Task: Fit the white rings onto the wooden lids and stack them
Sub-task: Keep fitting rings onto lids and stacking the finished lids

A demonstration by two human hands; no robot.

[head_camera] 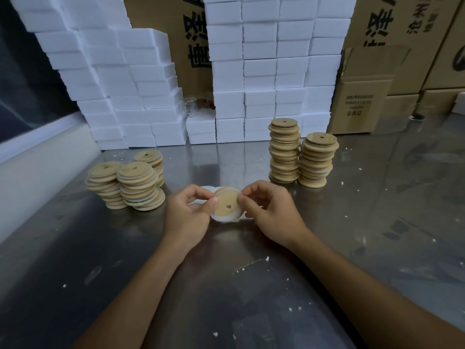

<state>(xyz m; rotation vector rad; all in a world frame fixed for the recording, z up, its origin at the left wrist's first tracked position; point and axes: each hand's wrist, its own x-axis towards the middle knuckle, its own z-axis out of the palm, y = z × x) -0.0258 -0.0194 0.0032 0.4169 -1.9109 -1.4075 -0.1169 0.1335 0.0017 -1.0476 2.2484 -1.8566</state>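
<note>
— What's on the steel table (377, 222)?

— White foam blocks (271, 71) walled up at the back, bare lid stacks (300, 154) right, ringed stacks (130, 182) left.

— And the hands?

— Left hand (187, 212) and right hand (268, 210) pinch one wooden lid (226, 204) between them above the table's middle, white ring (225, 218) round its lower edge.
</note>
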